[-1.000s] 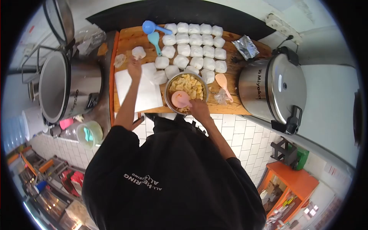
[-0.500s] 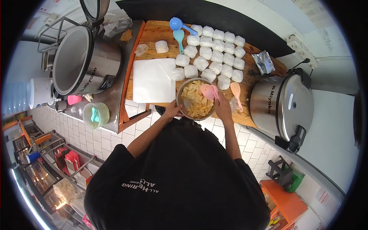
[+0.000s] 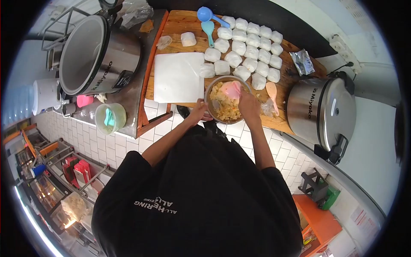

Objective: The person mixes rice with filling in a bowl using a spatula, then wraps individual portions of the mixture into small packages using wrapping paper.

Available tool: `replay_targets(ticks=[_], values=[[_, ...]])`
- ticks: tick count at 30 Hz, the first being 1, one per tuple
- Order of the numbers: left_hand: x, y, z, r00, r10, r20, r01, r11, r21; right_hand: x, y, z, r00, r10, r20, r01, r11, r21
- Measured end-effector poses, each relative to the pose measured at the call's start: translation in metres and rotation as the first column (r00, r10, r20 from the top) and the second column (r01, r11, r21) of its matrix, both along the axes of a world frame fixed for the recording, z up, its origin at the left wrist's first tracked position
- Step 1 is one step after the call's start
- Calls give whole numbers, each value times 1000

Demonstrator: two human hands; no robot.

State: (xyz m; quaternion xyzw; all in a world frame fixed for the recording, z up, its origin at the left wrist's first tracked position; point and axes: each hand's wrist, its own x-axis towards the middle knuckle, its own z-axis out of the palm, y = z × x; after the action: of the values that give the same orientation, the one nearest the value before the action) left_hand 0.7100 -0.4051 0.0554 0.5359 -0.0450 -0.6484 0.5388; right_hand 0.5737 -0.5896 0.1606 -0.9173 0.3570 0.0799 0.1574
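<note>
A metal bowl [image 3: 208, 89] of yellowish cooked rice [image 3: 226, 112] sits at the front edge of the wooden table, close to my body. My left hand [image 3: 200, 111] grips its left rim. In my right hand [image 3: 249, 107] is a pink rice paddle [image 3: 231, 89], its blade down against the rice at the back of the bowl. Left of the bowl lies a stack of white paper sheets [image 3: 178, 78]. Behind it stand rows of white wrapped bundles [image 3: 251, 52]; one separate bundle [image 3: 188, 39] lies beyond the paper.
A blue ladle [image 3: 205, 14], a turquoise paddle [image 3: 208, 30] and a peach paddle [image 3: 272, 92] lie on the table [image 3: 156, 92]. An open rice cooker [image 3: 115, 55] stands left, a closed one [image 3: 314, 105] right. A tub [image 3: 121, 118] holds another turquoise paddle. Crumpled foil [image 3: 302, 62] lies back right.
The pink paddle has gone from above the bowl's right side down into the rice. My left hand still holds the rim. The whole view has shifted slightly.
</note>
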Motion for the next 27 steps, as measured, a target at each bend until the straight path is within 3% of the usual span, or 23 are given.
replay_targets(ticks=[3,5,9,11,13,15,17,18,19,21,23,25,27], values=[[2,4,4,1000,7,-23,-7,999,-36,6,48,-20,999,-31,-18,29,995,-93],[7,-3,9,999,-37,-2,36,992,-117,21,71,-18,993,-43,-108,44,999,8],[6,-8,6,998,-49,35,52,994,-97,18,54,-17,997,-77,24,71,982,173],[10,-12,7,996,-95,-4,94,994,-58,16,67,-23,993,-102,65,90,982,165],[8,-11,5,1000,-25,-14,24,998,-50,10,98,-31,970,-242,-12,240,956,167],[13,-22,-4,1000,-12,18,14,994,-112,9,86,-23,969,-248,-15,246,950,191],[4,-11,-16,995,-54,-85,37,980,-193,-6,82,-33,971,-238,37,225,951,213],[8,-10,-5,989,-124,-81,113,985,-127,-14,71,-36,967,-167,194,143,981,133],[12,-16,5,989,-119,-83,107,985,-139,-12,59,-41,968,-159,193,138,983,122],[9,-15,5,984,-157,-82,155,987,-36,-5,46,-25,906,-326,269,313,945,90],[13,-14,-3,983,-166,-78,157,981,-115,5,59,-35,924,-353,149,347,935,70],[12,-14,-4,983,-174,-63,158,967,-201,15,76,-44,981,-173,-85,172,985,-16],[11,-14,1,995,-100,13,101,986,-130,5,67,-13,991,-109,-84,111,994,17]])
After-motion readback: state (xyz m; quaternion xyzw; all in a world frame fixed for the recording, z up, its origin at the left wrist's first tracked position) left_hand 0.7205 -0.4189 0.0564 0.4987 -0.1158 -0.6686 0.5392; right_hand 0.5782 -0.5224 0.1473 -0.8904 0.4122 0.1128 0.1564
